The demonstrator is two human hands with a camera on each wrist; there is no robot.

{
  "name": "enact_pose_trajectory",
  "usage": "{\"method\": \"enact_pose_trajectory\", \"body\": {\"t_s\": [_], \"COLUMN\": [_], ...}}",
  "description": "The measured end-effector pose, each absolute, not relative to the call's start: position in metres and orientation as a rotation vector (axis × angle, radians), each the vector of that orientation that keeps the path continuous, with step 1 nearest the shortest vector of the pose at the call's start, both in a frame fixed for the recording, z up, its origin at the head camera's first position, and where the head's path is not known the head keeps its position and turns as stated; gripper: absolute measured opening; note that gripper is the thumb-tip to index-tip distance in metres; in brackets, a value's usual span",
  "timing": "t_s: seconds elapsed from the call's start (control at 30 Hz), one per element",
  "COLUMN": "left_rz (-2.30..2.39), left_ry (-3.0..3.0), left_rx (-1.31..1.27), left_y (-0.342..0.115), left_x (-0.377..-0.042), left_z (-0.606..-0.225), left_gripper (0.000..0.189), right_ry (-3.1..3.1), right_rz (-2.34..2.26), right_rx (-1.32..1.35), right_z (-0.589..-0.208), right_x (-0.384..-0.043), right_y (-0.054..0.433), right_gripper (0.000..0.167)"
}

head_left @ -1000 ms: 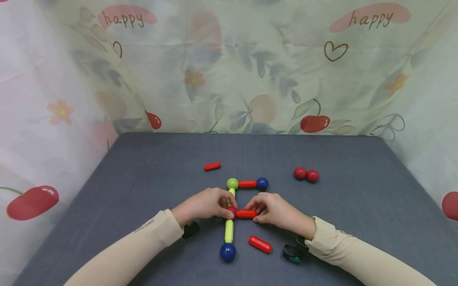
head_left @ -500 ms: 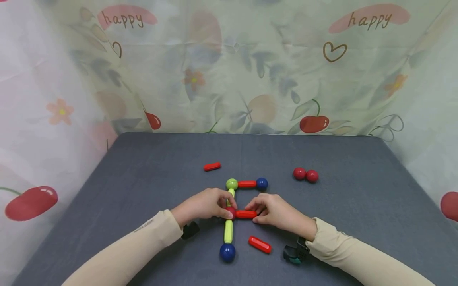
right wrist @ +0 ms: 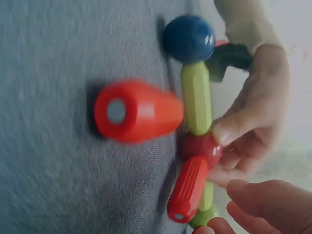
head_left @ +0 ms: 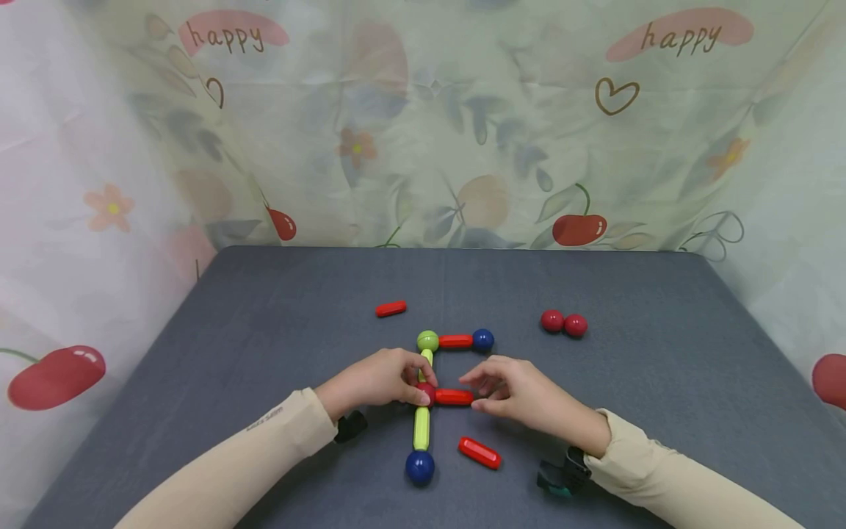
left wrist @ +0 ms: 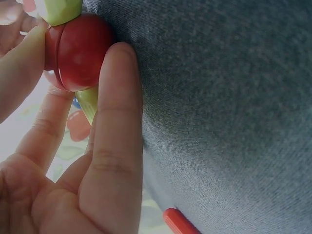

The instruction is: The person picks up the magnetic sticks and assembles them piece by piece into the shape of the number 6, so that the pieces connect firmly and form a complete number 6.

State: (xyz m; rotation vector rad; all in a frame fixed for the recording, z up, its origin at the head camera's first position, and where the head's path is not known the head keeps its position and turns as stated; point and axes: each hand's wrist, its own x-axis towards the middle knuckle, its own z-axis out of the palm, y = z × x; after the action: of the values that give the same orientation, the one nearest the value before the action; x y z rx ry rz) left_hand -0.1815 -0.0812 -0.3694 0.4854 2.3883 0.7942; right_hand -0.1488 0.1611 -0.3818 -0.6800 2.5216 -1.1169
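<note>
In the head view my left hand (head_left: 386, 378) pinches a red ball (left wrist: 87, 51) between thumb and fingers. The ball joins a yellow-green magnetic rod (head_left: 421, 428), running down to a blue ball (head_left: 420, 467), and a second one leading up to a green ball (head_left: 428, 341). A red magnetic rod (head_left: 454, 397) sticks out from the ball's right side. My right hand (head_left: 522, 389) hovers at that rod's free end, thumb and fingers apart and holding nothing. From the green ball another red rod (head_left: 455, 342) extends to a second blue ball (head_left: 483, 340).
One loose red rod (head_left: 479, 452) lies in front, below my right hand. Another red rod (head_left: 391, 308) lies farther back on the dark table (head_left: 297, 294). Two red balls (head_left: 552, 321) sit side by side at the back right. A patterned cloth (head_left: 436, 147) hangs behind.
My right hand has let go of the red rod beside the held ball and drawn slightly right, its fingers spreading. The left hand stays on the red ball.
</note>
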Motion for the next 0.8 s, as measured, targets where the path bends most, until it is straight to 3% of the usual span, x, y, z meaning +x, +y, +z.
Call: {"method": "enact_pose_trajectory", "body": {"t_s": [0.8], "left_rz": [0.793], "left_ry": [2.38], "left_rx": [0.497], "left_y": [-0.082], "left_x": [-0.182], "left_z": [-0.369], "left_gripper": [0.016], "right_ry": [2.381], "right_rz": [-0.958], "right_rx": [-0.689], "right_z": [-0.392], "right_x": [-0.111], "right_y": [0.157], "right_gripper": [0.04]}}
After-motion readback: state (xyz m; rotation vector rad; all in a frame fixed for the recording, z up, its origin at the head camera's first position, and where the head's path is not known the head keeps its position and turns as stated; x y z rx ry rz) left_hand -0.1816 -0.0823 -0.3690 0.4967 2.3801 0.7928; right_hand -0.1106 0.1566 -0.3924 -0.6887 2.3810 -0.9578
